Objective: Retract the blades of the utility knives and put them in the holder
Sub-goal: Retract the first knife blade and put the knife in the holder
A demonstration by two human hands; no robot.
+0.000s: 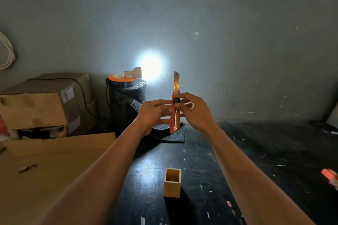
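Note:
A red utility knife [174,120] is held upright in front of me, its metal blade [176,82] sticking out well above the handle. My left hand [155,113] grips the handle from the left. My right hand [193,109] holds it from the right, fingers at the black wheel [176,100] on the slider. A small square wooden holder [172,182] stands open on the dark table near me, below the hands. Another red utility knife [330,174] lies at the table's right edge, partly cut off.
Flat cardboard [54,170] covers the table's left side, with a small metal item [28,168] on it. Cardboard boxes [45,102] are stacked at the back left. A dark roll [126,104] with an orange-topped lamp [122,77] stands behind the hands against the wall.

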